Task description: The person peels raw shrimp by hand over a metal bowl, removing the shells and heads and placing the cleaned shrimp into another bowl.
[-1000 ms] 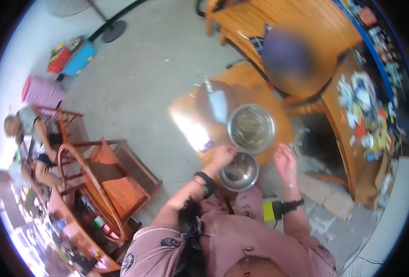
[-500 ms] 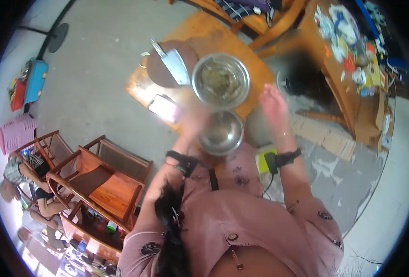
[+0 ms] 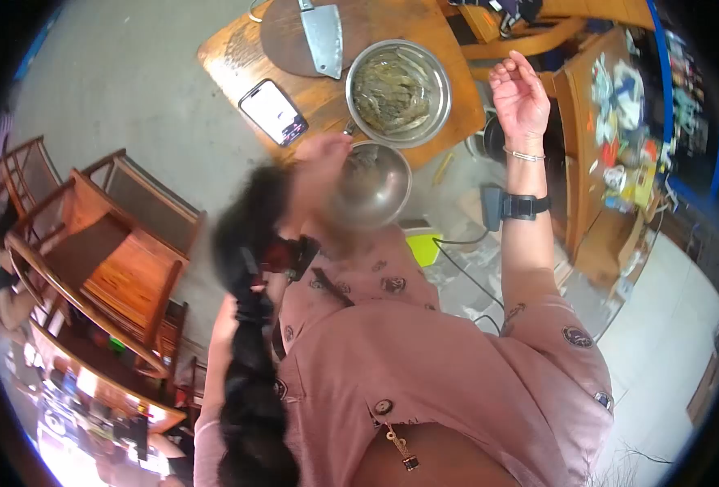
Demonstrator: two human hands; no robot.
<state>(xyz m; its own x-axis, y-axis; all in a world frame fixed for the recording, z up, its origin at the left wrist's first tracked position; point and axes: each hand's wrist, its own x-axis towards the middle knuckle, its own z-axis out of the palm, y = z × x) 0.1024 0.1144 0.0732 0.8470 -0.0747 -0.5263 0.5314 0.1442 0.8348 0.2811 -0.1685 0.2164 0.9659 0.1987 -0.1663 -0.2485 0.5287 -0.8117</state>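
My left hand (image 3: pixel 320 154) is blurred, its fingers drawn together at the left rim of a small steel bowl (image 3: pixel 384 191). A small dark thing (image 3: pixel 349 127) shows at its fingertips; I cannot make out what it is. Something pale and unclear lies in the small bowl. Beyond it, a larger steel bowl (image 3: pixel 444 101) holds a pile of greyish-green raw shrimp (image 3: pixel 392 93). My right hand (image 3: pixel 522 97) is raised right of that bowl, palm up, fingers loosely bent and apart, with nothing in them.
A cleaver (image 3: pixel 324 40) lies on a round brown board (image 3: pixel 282 36) on the wooden table (image 3: pixel 221 61). A lit phone (image 3: pixel 273 112) lies near the table's left edge. Wooden chairs (image 3: pixel 124 260) stand at left; a cluttered wooden desk (image 3: pixel 578 89) is at right. A cable (image 3: pixel 465 280) hangs from my right wrist.
The view has shifted, so the table sits higher in it. My right hand is farther up and has turned palm up. My left hand stays by the small bowl.
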